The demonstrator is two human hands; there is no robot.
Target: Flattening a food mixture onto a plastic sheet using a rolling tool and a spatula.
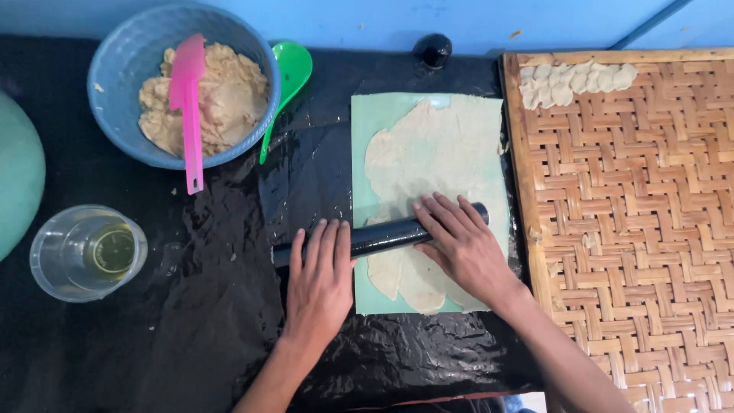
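Top left, a blue plastic bowl (122, 92) sits loaded with beige dough (229, 95), a pink spatula (188, 107) standing in it and hanging over the rim. Just beside it lies a green spoon (287, 80). Lower left, a clear cup (86, 252) holds yellowish oil. Over on the right, a woven bamboo tray (634, 229) carries pale cut dough pieces (575, 81) in its top corner. Black plastic sheeting (191, 306) underneath.

Left hand (319, 279), right hand (459, 246) flat on black roller (380, 236) over dough sheet (432, 153).
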